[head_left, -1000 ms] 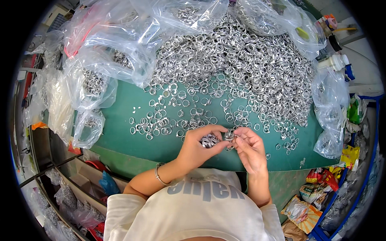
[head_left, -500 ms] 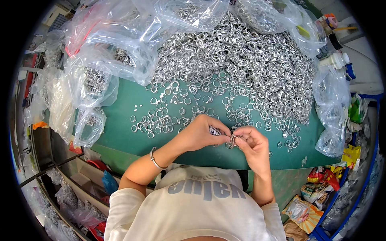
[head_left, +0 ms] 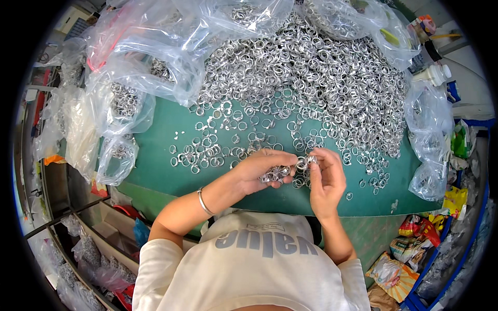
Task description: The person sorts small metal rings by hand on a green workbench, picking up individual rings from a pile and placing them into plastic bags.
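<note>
Close to the table's near edge, my left hand (head_left: 264,169) is turned partly palm up, its fingers curled round a clump of silver rings (head_left: 276,175). Between its thumb and fingertips, one ring (head_left: 302,163) sticks out toward the right. My right hand (head_left: 327,179) is just beside it, thumb and fingers pinching silver rings (head_left: 313,160); how many is hard to tell. Loose rings (head_left: 207,150) lie scattered on the green table (head_left: 166,119) beyond my hands. Farther back rises a large heap of silver rings (head_left: 342,78).
Clear plastic bags with rings (head_left: 124,103) line the left and far edges of the table. Another clear bag (head_left: 428,140) hangs at the right edge, near a white bottle (head_left: 438,75). Colourful packets (head_left: 394,274) sit below right; drawers (head_left: 111,223) stand below left.
My left hand has rolled open somewhat, showing more of the rings in it. My right hand has drawn slightly up and right, away from the left fingertips.
</note>
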Motion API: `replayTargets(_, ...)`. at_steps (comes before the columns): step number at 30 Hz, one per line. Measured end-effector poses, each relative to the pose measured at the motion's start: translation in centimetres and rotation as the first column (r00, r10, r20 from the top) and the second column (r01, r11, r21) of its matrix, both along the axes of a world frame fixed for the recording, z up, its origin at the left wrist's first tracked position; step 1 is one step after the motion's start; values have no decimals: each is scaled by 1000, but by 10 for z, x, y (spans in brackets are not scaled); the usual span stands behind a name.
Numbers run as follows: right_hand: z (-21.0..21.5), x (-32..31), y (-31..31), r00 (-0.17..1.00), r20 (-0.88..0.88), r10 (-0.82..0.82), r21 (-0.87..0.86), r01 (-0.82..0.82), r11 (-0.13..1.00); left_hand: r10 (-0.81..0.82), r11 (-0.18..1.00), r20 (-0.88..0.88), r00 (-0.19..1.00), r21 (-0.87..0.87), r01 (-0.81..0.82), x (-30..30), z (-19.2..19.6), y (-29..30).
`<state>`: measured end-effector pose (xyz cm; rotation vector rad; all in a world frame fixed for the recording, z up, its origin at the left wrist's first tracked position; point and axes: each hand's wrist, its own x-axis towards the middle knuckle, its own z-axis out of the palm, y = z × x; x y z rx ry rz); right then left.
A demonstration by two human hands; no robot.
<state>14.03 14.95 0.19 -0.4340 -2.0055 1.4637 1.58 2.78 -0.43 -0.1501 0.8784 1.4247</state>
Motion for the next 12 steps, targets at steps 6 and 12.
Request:
replayTargets(6, 0, 5, -9, 999, 23, 32, -55, -30, 998, 116, 990, 216, 969, 59, -132, 9, -7, -5)
replayTargets(12, -1, 14, -9, 988, 34, 153, -475, -119, 872, 167, 981, 325, 931, 43, -191, 21, -9, -7)
